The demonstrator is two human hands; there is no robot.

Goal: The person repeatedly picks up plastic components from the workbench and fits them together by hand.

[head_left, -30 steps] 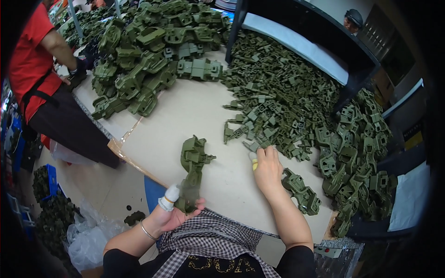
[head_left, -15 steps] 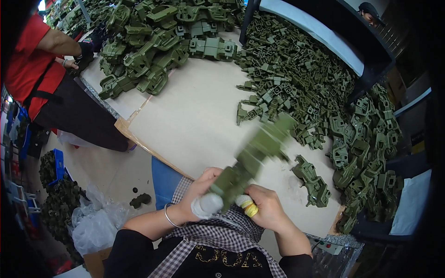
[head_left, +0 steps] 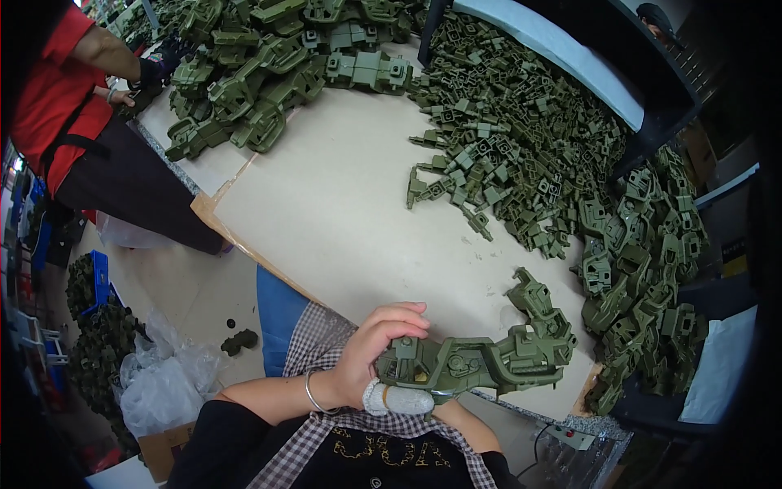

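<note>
My left hand (head_left: 376, 349) grips the left end of an olive-green plastic toy vehicle body (head_left: 466, 367). Its thumb, in a whitish wrapping, lies along the near side, and the fingers reach over the far side. The part is held level above the near table edge, with its hollows and openings facing up. My right forearm (head_left: 466, 422) runs up beneath the part, which hides my right hand and its fingers. Just beyond the held part's right end, a similar green body (head_left: 535, 295) lies on the table, partly covered by it.
Small green parts (head_left: 505, 138) are heaped under a dark shelf (head_left: 664, 90). Larger green bodies are piled at the far left (head_left: 252, 81) and right (head_left: 639, 244) of the pale tabletop (head_left: 326, 204). A person in red (head_left: 69, 106) stands at left, near plastic bags (head_left: 167, 383).
The vehicle body, blurred and slanting upward before, has swung down to the right and lies level. My right hand, visible earlier with yellow and white finger wraps, has gone beneath it.
</note>
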